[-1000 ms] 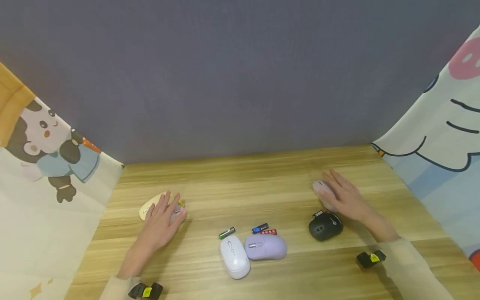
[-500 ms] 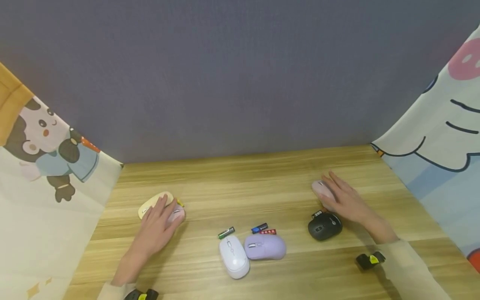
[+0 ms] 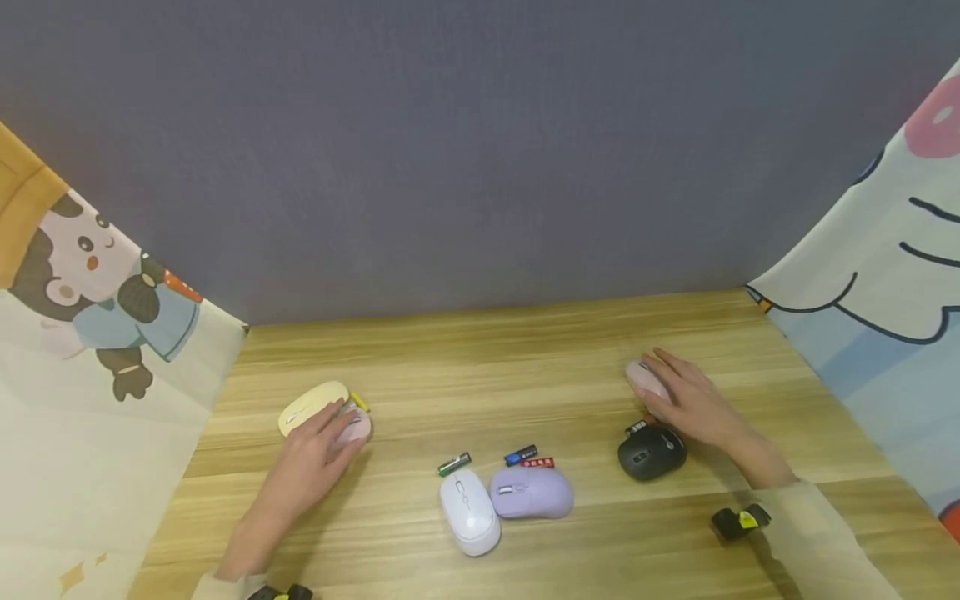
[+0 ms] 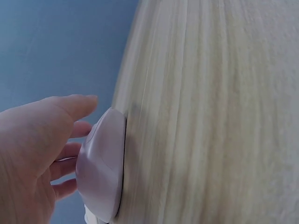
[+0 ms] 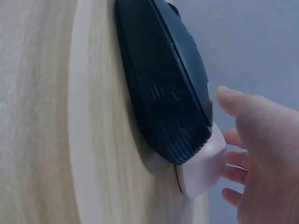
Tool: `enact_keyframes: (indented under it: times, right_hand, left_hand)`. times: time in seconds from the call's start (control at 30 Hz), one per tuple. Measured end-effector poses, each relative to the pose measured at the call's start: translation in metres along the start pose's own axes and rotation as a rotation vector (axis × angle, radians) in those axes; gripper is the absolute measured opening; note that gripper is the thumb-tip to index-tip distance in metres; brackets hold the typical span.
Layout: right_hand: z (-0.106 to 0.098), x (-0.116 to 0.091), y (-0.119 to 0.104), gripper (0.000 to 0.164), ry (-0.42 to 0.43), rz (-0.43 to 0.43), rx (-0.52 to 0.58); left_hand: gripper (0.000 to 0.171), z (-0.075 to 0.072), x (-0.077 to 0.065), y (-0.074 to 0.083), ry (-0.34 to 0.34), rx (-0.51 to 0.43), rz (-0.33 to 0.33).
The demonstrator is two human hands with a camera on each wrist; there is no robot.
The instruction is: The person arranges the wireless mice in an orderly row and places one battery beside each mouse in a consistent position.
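At the left of the table my left hand (image 3: 303, 467) lies over a small pink computer mouse (image 3: 357, 427), its fingers reaching across the mouse's left side. In the left wrist view the thumb stands apart from this pink mouse (image 4: 102, 165), with the other fingers behind it. A pale yellow mouse (image 3: 311, 404) lies just beyond these fingers. On the right, my right hand (image 3: 697, 408) rests loosely on another pink mouse (image 3: 648, 385). A black mouse (image 3: 652, 452) sits in front of it, near the thumb, and fills much of the right wrist view.
In the middle lie a white mouse (image 3: 470, 512) and a purple mouse (image 3: 532, 493). Behind them are a green-and-black battery (image 3: 454, 464), a blue one (image 3: 521, 455) and a red one (image 3: 538, 462). A yellow battery (image 3: 360, 402) lies by the left pair. A grey panel (image 3: 480, 167) bounds the back.
My left hand has drawn back slightly toward the near left, uncovering more of the yellow and pink mice. My right fingertips have come down slightly. The mice look unmoved.
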State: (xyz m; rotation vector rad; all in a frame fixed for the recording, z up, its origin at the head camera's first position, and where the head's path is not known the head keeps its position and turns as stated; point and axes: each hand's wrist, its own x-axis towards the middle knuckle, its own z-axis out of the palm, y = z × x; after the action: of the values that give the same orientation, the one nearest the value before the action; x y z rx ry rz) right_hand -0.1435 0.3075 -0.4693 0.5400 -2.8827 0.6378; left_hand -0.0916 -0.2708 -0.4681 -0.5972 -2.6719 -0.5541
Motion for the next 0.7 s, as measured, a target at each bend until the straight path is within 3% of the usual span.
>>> enact_keyframes:
  times: [0.3,0.7]
  right_hand:
    - [-0.0005,-0.0001,-0.0001,0.049,0.095,-0.089,-0.017]
    - [-0.0018,0.0011,-0.0028,0.05,0.096,-0.01,-0.006]
  left_hand:
    - [0.046,0.0,-0.0009,-0.0013,0.047,0.02,0.048]
    - [0.043,-0.004,-0.0006,0.0012,0.016,0.024,-0.024]
